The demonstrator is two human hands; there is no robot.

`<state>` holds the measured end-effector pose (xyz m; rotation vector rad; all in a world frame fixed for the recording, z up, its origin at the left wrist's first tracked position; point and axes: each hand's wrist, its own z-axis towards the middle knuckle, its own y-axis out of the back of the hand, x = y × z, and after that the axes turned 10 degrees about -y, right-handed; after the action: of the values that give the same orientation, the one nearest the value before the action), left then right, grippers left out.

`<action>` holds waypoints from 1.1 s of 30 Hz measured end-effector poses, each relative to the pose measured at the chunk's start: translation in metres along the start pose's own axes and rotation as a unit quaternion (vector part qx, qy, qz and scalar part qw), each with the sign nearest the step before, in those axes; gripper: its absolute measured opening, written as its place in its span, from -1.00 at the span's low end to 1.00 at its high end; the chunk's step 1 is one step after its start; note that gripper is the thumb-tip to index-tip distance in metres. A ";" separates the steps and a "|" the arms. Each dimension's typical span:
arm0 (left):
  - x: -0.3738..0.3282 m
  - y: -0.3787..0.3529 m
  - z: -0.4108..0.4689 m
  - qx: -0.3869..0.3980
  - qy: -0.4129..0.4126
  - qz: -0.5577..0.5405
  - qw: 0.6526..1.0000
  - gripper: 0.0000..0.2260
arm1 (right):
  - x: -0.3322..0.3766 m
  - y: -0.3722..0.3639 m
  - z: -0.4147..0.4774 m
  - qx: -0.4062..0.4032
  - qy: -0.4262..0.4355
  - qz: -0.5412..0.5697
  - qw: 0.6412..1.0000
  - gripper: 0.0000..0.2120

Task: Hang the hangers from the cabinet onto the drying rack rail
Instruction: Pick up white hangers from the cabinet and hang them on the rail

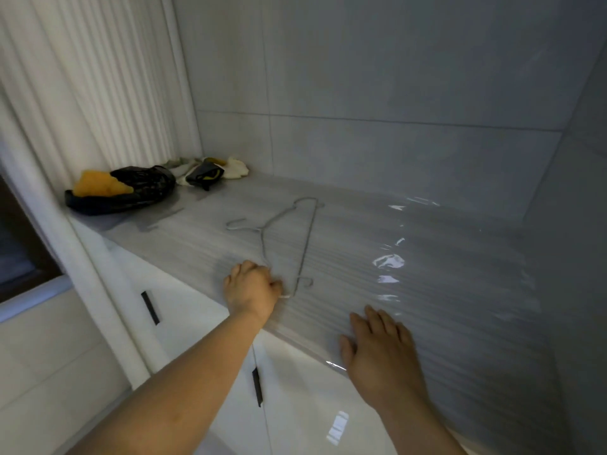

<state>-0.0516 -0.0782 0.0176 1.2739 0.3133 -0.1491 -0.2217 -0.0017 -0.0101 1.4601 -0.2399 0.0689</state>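
A thin grey wire hanger [305, 238] lies flat on the cabinet top [410, 264], its hook pointing left toward the back. My left hand [253, 289] is at the near corner of the hanger, fingers curled around the wire there. My right hand [382, 353] rests flat with spread fingers on the cabinet's front edge, to the right of the hanger and holding nothing. No drying rack rail is in view.
A black bag with an orange-yellow sponge [121, 190] and crumpled cloths [210, 172] sit at the far left end of the top. A white curtain [98, 93] hangs at left. White cabinet doors with black handles [257, 385] are below. Tiled walls close the back and right.
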 end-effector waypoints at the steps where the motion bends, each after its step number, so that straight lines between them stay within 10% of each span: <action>1: 0.006 0.003 -0.009 -0.014 0.020 -0.033 0.999 -0.72 | 0.000 0.000 0.000 -0.001 0.001 0.001 1.000 -0.53; 9: 0.057 0.029 -0.050 0.029 0.155 -0.208 0.965 -0.73 | 0.000 -0.003 -0.001 0.006 0.001 0.006 1.000 -0.53; 14: 0.070 0.044 -0.072 0.032 0.282 -0.489 0.824 -0.76 | 0.004 0.004 -0.006 -0.014 0.006 -0.024 1.000 -0.33; 18: 0.079 0.061 -0.098 -0.055 0.279 -0.558 0.780 -0.75 | -0.002 0.000 -0.008 0.011 0.011 0.010 1.000 -0.47; 23: 0.080 0.101 -0.133 -0.114 0.210 -0.493 0.837 -0.71 | 0.017 0.027 -0.026 -0.036 0.056 0.116 0.991 -0.68; 33: 0.124 0.199 -0.250 -0.230 0.093 -0.316 0.916 -0.73 | 0.124 0.113 -0.066 -0.060 0.214 0.191 0.956 -0.41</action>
<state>0.0847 0.2263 0.0967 0.6825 0.8712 -0.4779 -0.1149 0.0636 0.1194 1.2261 -0.1634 0.6675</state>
